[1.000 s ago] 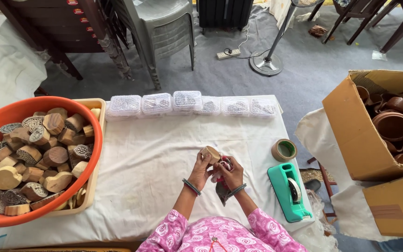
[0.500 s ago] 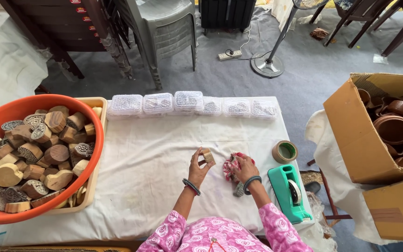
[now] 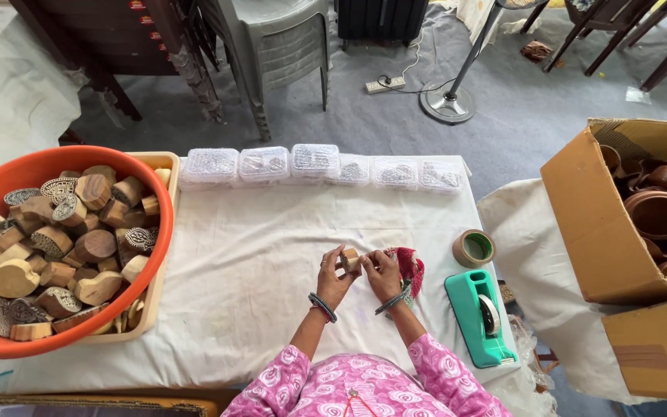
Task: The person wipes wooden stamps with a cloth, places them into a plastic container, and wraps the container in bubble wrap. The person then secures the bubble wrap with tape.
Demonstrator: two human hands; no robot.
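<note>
A: What changed?
B: The right hand [image 3: 384, 272] came back from the cloth [image 3: 409, 266] to the block [image 3: 350, 260].
A: And now?
B: Left hand [image 3: 333, 276] too; both pinch it above the table's [image 3: 256, 309] right-middle, so handling resumes.

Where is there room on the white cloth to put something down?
The widest bare patch of cloth lies between the orange tub, the row of clear boxes and the left hand. Another runs below the tub, along the near edge. The right side is crowded: right hand, red rag, tape roll, green dispenser.
</note>
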